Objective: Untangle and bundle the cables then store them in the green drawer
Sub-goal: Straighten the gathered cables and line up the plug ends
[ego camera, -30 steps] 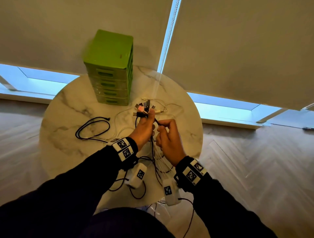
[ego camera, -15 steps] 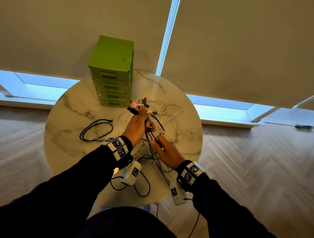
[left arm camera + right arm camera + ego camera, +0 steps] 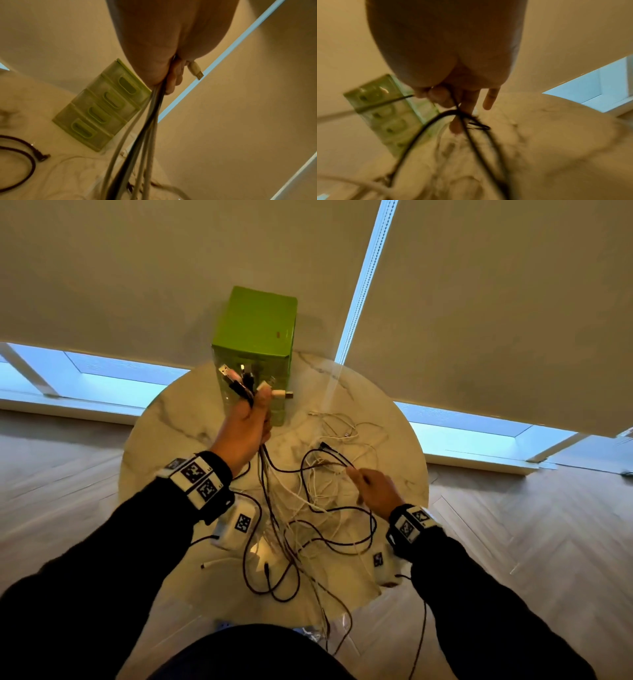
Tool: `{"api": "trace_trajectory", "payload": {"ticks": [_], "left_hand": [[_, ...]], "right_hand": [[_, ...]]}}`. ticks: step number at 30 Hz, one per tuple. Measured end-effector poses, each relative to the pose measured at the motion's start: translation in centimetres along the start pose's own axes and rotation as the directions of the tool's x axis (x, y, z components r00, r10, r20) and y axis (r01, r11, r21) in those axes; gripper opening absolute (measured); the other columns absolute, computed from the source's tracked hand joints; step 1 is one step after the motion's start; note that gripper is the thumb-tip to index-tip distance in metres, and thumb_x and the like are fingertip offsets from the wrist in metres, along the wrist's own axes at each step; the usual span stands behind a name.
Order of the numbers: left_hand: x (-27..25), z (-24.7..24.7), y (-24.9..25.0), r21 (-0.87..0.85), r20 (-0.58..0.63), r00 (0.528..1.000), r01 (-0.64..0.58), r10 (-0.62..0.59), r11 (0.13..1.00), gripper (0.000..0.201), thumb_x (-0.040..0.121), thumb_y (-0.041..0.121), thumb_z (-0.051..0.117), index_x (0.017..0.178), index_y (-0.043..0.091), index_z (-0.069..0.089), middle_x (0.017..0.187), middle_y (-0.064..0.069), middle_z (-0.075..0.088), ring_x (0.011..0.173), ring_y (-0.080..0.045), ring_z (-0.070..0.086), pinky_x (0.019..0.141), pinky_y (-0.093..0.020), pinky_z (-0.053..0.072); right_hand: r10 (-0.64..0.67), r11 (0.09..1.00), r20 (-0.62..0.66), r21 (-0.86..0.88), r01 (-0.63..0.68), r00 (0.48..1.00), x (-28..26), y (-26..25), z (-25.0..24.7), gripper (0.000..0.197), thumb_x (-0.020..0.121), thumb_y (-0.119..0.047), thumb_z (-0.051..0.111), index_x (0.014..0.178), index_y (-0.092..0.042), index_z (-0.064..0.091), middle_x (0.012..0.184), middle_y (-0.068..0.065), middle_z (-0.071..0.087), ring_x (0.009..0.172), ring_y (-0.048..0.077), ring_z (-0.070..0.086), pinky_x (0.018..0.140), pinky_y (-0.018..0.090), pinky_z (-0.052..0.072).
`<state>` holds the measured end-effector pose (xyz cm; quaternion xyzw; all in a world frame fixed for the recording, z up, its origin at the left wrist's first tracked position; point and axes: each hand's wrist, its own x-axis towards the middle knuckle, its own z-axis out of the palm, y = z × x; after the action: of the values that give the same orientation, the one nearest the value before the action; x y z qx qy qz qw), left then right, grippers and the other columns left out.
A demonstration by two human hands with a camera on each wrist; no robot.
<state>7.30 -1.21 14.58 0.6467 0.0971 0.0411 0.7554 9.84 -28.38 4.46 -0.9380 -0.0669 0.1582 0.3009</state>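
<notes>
1. left hand point(image 3: 245, 428), raised above the marble table point(image 3: 164, 446): fingers curled tight round a bunch of cable ends, the usb plugs point(image 3: 239, 381) fanning out above the fist, in front of the green drawer unit point(image 3: 255, 328).
2. cables point(image 3: 274, 508): black and white strands hang from the left fist toward the person, their long axis running roughly from the fist down to the near table edge, where they spread into a loose tangle point(image 3: 322, 529); some strands trail over the edge.
3. right hand point(image 3: 375, 489), lower and nearer the tangle than the left: in the right wrist view the thumb and curled fingers pinch a black cable point(image 3: 458, 106), with 1 finger straight. that cable loops away to the left of the hand.
4. key relation, as a judgement: the held ends lie up and to the left of the right hand, so the strand would be drawn out away from the left fist, along the hanging axis.
5. green drawer unit: 4 drawers point(image 3: 104, 106), all closed, standing at the far side of the table beyond the left hand.
6. a separate dark cable point(image 3: 25, 162) lies coiled on the table, apart from the tangle.
</notes>
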Motion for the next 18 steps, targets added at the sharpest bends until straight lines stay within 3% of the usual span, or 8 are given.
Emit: {"api": "trace_trajectory", "payload": {"ticks": [3,5,8,10,12,14,16,18], "left_hand": [[-0.8,1.3,-1.5,0.002,0.042,0.996,0.078,-0.078,0.997,0.028,0.109,0.039,0.039,0.089,0.021,0.043,0.06,0.011,0.03,0.051,-0.005,0.029,0.051,-0.024,0.023],[-1.1,2.3,-2.1,0.005,0.067,0.989,0.135,-0.135,0.991,0.033,0.108,0.044,0.038,0.094,0.015,0.046,0.062,0.009,0.034,0.052,-0.006,0.03,0.052,-0.025,0.024],[-1.2,3.3,-2.5,0.03,0.025,0.975,0.22,-0.221,0.975,0.046,0.106,0.053,0.036,0.086,0.014,0.051,0.064,0.005,0.04,0.052,-0.009,0.033,0.053,-0.028,0.027],[-1.1,3.4,-2.5,-0.026,-0.005,0.964,0.266,-0.267,0.964,0.05,0.105,0.054,0.036,0.088,0.012,0.058,0.064,0.006,0.049,0.054,-0.009,0.038,0.052,-0.026,0.03],[-1.1,3.4,-2.3,-0.133,0.014,0.955,0.294,-0.295,0.946,0.049,0.106,0.051,0.037,0.095,0.011,0.063,0.07,0.004,0.054,0.057,-0.008,0.041,0.053,-0.024,0.032],[-1.2,3.7,-1.9,-0.253,0.012,0.949,0.308,-0.316,0.917,0.044,0.107,0.047,0.04,0.096,0.013,0.065,0.074,0.003,0.057,0.06,-0.007,0.046,0.056,-0.024,0.035],[-1.2,4.0,-1.6,-0.346,-0.005,0.945,0.305,-0.327,0.887,0.039,0.106,0.044,0.043,0.092,0.015,0.066,0.075,0.005,0.062,0.067,-0.007,0.054,0.065,-0.024,0.041],[-1.4,4.4,-1.5,-0.353,0.006,0.952,0.287,-0.305,0.891,0.037,0.106,0.042,0.045,0.09,0.014,0.063,0.075,0.005,0.061,0.07,-0.007,0.056,0.072,-0.024,0.046]], "right_hand": [[-0.061,0.979,-0.239,0.174,0.105,0.969,1.2,-4.9,-1.2,0.049,0.102,-0.05,0.047,0.064,-0.019,0.048,0.055,-0.002,0.055,0.058,0.015,0.059,0.065,0.034,0.047],[-0.114,0.949,-0.303,0.247,0.194,0.946,0.8,-8.4,-1.4,0.043,0.102,-0.045,0.049,0.067,-0.021,0.047,0.056,-0.008,0.052,0.057,0.007,0.046,0.06,0.027,0.039],[-0.214,0.907,-0.345,0.278,0.317,0.914,-0.4,-11.8,-0.6,0.037,0.105,-0.042,0.045,0.086,-0.012,0.058,0.066,0.004,0.055,0.061,0.014,0.045,0.059,0.032,0.039],[-0.276,0.888,-0.315,0.279,0.366,0.908,-1.1,-12.5,-0.1,0.034,0.107,-0.04,0.041,0.088,-0.015,0.054,0.064,-0.001,0.051,0.059,0.014,0.045,0.059,0.034,0.039],[-0.343,0.873,-0.239,0.275,0.403,0.908,-1.7,-12.6,0.3,0.027,0.108,-0.037,0.037,0.088,-0.024,0.048,0.064,-0.011,0.051,0.056,0.004,0.046,0.057,0.027,0.039],[-0.401,0.859,-0.174,0.269,0.436,0.899,-2.1,-12.4,0.6,0.019,0.109,-0.035,0.035,0.099,-0.031,0.05,0.076,-0.017,0.059,0.066,-0.003,0.056,0.063,0.021,0.043],[-0.436,0.867,-0.106,0.216,0.449,0.894,-2.3,-12.1,0.9,0.026,0.109,-0.04,0.032,0.115,-0.027,0.053,0.088,-0.011,0.066,0.077,0.006,0.063,0.07,0.032,0.05],[-0.442,0.879,-0.051,0.177,0.443,0.896,-2.3,-11.7,1.2,0.029,0.108,-0.045,0.03,0.114,-0.026,0.052,0.085,-0.001,0.065,0.073,0.02,0.061,0.068,0.044,0.051]]}}
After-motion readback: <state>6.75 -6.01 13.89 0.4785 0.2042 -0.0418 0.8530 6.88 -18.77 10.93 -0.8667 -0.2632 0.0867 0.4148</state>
